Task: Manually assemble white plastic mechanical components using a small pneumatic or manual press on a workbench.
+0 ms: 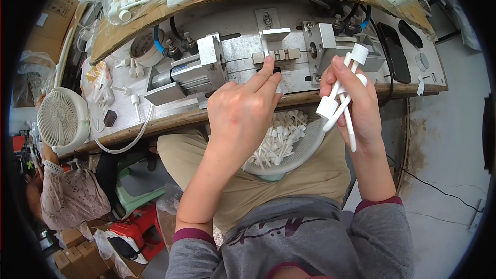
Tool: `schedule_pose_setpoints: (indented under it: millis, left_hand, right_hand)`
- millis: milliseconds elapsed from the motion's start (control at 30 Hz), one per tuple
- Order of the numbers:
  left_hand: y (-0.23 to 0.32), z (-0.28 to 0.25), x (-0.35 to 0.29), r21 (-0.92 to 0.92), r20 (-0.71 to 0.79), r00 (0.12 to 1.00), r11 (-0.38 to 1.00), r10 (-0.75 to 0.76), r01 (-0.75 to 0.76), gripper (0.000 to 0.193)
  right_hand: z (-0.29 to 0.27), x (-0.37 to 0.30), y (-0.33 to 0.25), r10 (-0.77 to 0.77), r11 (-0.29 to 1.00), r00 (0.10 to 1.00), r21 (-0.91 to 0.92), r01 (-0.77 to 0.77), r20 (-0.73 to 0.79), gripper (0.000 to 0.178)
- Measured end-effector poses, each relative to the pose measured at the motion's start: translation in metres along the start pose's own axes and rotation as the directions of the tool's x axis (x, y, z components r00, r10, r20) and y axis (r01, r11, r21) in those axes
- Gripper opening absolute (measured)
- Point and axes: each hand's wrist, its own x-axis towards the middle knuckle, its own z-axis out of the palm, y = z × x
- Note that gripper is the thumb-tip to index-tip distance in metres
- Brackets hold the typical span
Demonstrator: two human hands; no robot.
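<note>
My left hand [243, 101] reaches over the bench with its index finger stretched out, the tip touching a small notched metal block [279, 57]. Just beyond that fingertip stands a thin white plastic stick [265, 46] at the block. The left thumb is hidden beneath the hand. To the right, my right hand [361, 101] is closed round several white plastic sticks with cylindrical caps [327, 107], which point different ways. Two metal clamping units flank the block: a left cylinder unit [194, 75] and a right one [323, 49].
A basket [312, 147] of small white capped parts sits between my legs. More sticks lie on a cardboard shelf [206, 8] above. A white fan [63, 119] stands at the left, a dark phone [393, 51] at the right. Another person's sleeve [72, 194] shows at far left.
</note>
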Motion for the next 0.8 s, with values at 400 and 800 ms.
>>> schedule_pose_setpoints:
  millis: [400,800]
  left_hand:
    - [0.022,-0.029,-0.01,-0.604,-0.035,0.999,0.797,-0.02,-0.005,0.034]
    - [0.0,0.0,-0.002,0.01,-0.033,0.999,0.999,0.034,-0.034,0.028]
  right_hand:
    - [0.009,-0.006,0.016,0.148,0.985,0.984,0.07,-0.155,0.097,0.025]
    - [0.002,-0.018,0.014,-0.097,0.98,0.995,0.168,0.102,-0.039,0.021]
